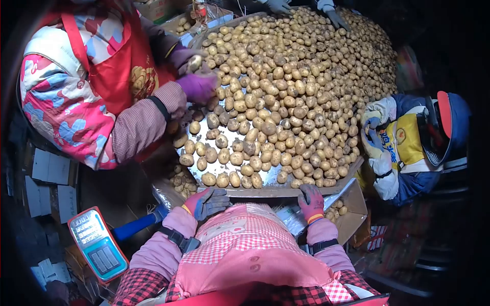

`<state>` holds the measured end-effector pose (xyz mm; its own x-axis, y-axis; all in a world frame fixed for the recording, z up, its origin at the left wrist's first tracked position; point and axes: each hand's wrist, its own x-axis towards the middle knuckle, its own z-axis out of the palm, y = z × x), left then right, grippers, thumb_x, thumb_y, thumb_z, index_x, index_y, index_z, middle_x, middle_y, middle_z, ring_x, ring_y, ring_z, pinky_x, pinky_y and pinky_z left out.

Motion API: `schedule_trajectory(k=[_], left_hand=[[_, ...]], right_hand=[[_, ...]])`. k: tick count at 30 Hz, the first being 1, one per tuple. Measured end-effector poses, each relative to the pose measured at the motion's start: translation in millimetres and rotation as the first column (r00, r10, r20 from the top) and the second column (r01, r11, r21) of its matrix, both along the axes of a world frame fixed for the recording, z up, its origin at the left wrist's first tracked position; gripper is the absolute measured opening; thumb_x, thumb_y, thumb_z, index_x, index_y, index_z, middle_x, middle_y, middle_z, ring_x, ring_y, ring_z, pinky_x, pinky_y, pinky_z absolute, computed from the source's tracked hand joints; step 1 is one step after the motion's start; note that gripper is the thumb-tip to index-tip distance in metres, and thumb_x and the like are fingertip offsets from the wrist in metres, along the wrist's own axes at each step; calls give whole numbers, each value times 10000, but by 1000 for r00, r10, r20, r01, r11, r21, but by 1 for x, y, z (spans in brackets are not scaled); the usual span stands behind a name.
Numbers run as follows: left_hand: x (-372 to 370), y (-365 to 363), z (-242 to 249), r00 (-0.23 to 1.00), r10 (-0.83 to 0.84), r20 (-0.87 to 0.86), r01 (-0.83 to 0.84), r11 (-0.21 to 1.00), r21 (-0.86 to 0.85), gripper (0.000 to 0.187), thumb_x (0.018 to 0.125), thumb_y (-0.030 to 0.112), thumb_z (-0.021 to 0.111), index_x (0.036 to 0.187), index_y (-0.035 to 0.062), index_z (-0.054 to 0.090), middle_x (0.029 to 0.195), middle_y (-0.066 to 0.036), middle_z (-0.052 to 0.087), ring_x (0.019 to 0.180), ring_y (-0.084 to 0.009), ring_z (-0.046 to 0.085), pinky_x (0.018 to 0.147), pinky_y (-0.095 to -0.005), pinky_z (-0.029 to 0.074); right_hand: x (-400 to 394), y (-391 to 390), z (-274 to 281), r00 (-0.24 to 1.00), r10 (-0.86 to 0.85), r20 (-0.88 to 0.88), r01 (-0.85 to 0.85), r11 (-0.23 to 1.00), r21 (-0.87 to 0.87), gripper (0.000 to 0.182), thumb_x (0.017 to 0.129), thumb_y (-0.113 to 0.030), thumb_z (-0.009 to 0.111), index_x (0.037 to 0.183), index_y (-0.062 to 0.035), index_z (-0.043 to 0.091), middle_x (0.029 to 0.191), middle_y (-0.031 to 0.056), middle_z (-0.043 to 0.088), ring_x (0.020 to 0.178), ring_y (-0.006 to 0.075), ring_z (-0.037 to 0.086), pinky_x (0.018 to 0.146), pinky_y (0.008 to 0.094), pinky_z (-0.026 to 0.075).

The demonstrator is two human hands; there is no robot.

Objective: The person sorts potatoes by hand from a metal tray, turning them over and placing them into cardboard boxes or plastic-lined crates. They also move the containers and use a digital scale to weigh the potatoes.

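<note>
Both of my hands wear pink and grey gloves at the near edge of a metal table [224, 193] heaped with potatoes [306, 92]. My left hand [208, 203] lies at the table's edge, palm side partly showing, its fingers stretched to the right and holding nothing. Farther right, my right hand [311, 201] rests by the edge with its fingers toward the table; no object shows in it. A row of loose potatoes [235, 178] lies on the bare metal just beyond the edge, between my hands.
At the left, a person [117, 66] in purple gloves works over the potatoes. Another person [408, 143] stands at the right, and gloved hands [334, 18] reach in at the far side. A scale display [99, 245] stands lower left; an open cardboard box [352, 211] is at right.
</note>
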<state>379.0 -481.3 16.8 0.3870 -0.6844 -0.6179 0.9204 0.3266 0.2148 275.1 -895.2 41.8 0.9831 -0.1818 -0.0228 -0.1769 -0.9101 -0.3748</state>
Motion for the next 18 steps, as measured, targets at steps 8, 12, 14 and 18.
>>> schedule_trajectory(k=[8,12,14,18], left_hand=[[5,1,-7,999,-41,-32,41,999,-1,528,1002,395,445,1334,-15,460,1295,-234,548,1170,-353,566,1027,-452,449],[6,3,-6,998,-56,-11,56,998,-23,507,1003,347,449,1356,-16,440,1302,-234,544,1163,-358,570,1024,-455,452],[6,6,-5,997,-70,46,73,994,-86,489,993,282,464,1368,-29,423,1302,-231,544,1166,-350,571,1020,-449,458],[24,-3,23,986,-86,143,96,993,-67,491,963,235,517,1365,-32,425,1311,-227,539,1195,-339,552,1040,-455,440]], right_hand=[[5,4,2,999,-36,-7,36,999,-9,388,784,-257,661,1159,-157,635,1200,137,604,1184,355,505,1038,459,387],[7,5,1,999,-46,-12,46,999,-29,378,770,-247,666,1135,-155,637,1176,133,608,1166,349,514,1027,458,394],[8,4,-2,999,-43,-12,43,999,-21,373,766,-245,667,1126,-150,637,1168,133,608,1159,348,516,1021,460,396],[11,4,-4,999,-17,35,17,1000,-22,350,759,-233,662,1092,-130,633,1142,131,604,1130,348,521,1003,472,398]])
